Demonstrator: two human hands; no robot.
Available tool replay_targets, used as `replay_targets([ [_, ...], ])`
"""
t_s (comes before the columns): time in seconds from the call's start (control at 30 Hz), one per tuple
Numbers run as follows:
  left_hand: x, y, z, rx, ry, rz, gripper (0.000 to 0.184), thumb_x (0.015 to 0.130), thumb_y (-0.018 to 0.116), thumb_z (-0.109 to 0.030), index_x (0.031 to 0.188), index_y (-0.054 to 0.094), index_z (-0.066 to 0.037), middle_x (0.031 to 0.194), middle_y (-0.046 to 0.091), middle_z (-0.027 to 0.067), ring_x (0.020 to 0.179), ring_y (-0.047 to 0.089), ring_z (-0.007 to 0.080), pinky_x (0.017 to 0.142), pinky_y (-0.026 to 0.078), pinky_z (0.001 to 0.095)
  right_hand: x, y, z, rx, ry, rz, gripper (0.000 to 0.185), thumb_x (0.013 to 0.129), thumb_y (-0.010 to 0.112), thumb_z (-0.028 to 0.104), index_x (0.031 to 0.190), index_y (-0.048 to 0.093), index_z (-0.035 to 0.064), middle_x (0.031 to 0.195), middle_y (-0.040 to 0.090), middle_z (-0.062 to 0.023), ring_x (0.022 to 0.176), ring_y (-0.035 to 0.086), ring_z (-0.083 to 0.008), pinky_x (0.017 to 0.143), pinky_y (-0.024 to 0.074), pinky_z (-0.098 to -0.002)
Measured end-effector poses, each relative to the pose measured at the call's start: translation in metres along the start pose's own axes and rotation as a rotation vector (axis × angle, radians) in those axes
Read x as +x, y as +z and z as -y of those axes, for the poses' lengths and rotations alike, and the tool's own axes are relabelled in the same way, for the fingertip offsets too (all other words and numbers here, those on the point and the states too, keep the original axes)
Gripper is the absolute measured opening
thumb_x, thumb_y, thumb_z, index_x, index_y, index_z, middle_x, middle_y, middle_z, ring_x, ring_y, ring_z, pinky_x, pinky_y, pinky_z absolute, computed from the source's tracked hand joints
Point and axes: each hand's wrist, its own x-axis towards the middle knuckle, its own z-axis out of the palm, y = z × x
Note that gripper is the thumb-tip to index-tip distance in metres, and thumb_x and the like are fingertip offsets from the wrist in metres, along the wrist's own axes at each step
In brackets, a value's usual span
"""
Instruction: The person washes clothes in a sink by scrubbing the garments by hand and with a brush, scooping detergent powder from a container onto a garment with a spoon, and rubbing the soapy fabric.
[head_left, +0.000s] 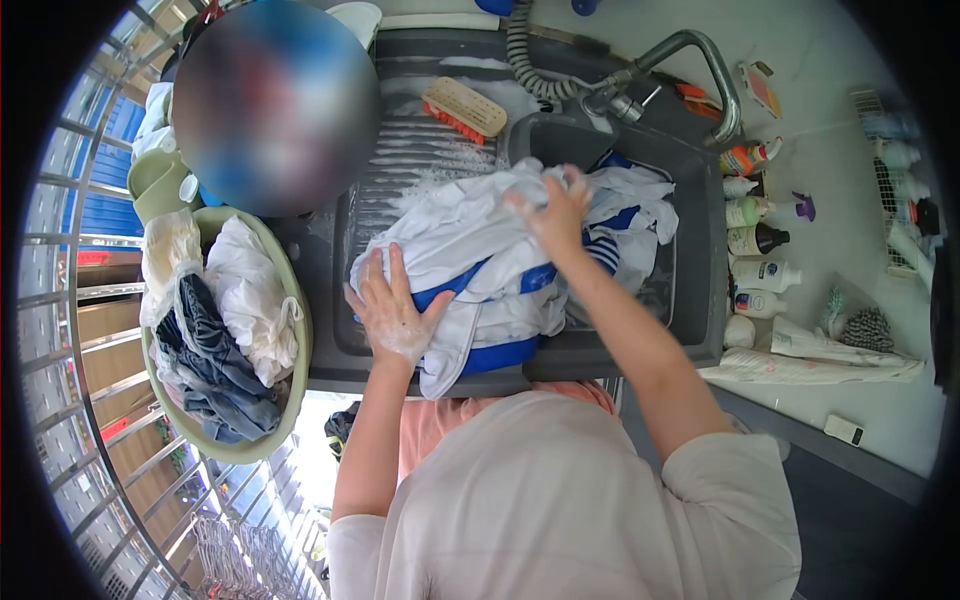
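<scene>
A dark grey sink (695, 335) with a ridged washboard on its left fills the middle. Left of it stands a pale green tub (235, 451) of white and dark blue laundry. Soapy white-and-blue clothes (450, 215) lie heaped across the washboard, trailing into the bowl. A metal tap (690, 37) arches beyond. The left hand (390, 305) presses them, fingers spread; the right hand (553, 215) touches them, blurred, its grip unclear. A brush (465, 105) rests behind.

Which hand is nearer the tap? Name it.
The right hand; the foamy left hand is farther off, on the clothes, toward the tub.
</scene>
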Motion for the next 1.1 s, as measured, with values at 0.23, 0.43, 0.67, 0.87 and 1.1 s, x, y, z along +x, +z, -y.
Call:
replay_targets([
  [0.23, 0.039, 0.012, -0.032, -0.080, 0.081, 0.245, 0.081, 0.064, 0.075, -0.038, 0.135, 0.047, -0.009, 0.106, 0.057, 0.0082, 0.106, 0.052, 0.0286, 0.094, 0.029, 0.0483, -0.040, -0.057, 0.060, 0.465, -0.273, 0.038, 0.034, 0.066, 0.082, 0.028, 0.085, 0.065, 0.0035, 0.111, 0.058, -0.0152, 0.107, 0.054, -0.0331, 0.091, 0.0420, -0.0426],
  [0.43, 0.053, 0.067, -0.022, -0.135, 0.310, -0.135, 0.028, 0.067, 0.068, -0.033, 0.083, 0.065, -0.011, 0.086, 0.063, 0.0085, 0.089, 0.059, 0.0263, 0.087, 0.035, 0.0446, -0.050, 0.009, 0.069, 0.523, -0.536, 0.079, 0.014, 0.067, 0.071, 0.023, 0.073, 0.063, 0.0126, 0.092, 0.064, -0.0056, 0.088, 0.061, -0.0263, 0.083, 0.0435, -0.0435],
  [0.67, 0.076, 0.030, -0.037, -0.104, 0.251, 0.153, 0.031, 0.062, 0.070, -0.016, 0.092, 0.063, -0.012, 0.076, 0.064, 0.0077, 0.075, 0.062, 0.0299, 0.076, 0.042, 0.0429, 0.058, 0.064, 0.068, 0.262, -0.441, 0.247, 0.018, 0.061, 0.068, 0.026, 0.073, 0.065, 0.0120, 0.079, 0.066, -0.0059, 0.082, 0.065, -0.0261, 0.076, 0.0479, -0.0409],
  [0.87, 0.059, -0.022, 0.009, -0.216, 0.219, -0.090, 0.045, 0.056, 0.063, -0.002, 0.100, 0.062, -0.009, 0.082, 0.061, 0.0115, 0.080, 0.060, 0.0317, 0.077, 0.043, 0.0425, 0.052, -0.013, 0.023, 0.640, -0.103, 0.084, 0.016, 0.073, 0.069, 0.014, 0.073, 0.059, 0.0025, 0.072, 0.059, -0.0107, 0.069, 0.058, -0.0282, 0.067, 0.0462, -0.0365],
  [1.1, 0.038, -0.054, -0.001, -0.091, 0.407, -0.242, 0.059, 0.053, 0.058, 0.004, 0.109, 0.068, -0.014, 0.110, 0.057, 0.0139, 0.094, 0.055, 0.0313, 0.084, 0.041, 0.0397, 0.011, -0.041, -0.036, 0.689, -0.149, 0.139, 0.035, 0.077, 0.076, 0.033, 0.080, 0.062, 0.0007, 0.118, 0.056, -0.0174, 0.109, 0.052, -0.0349, 0.093, 0.0392, -0.0434],
])
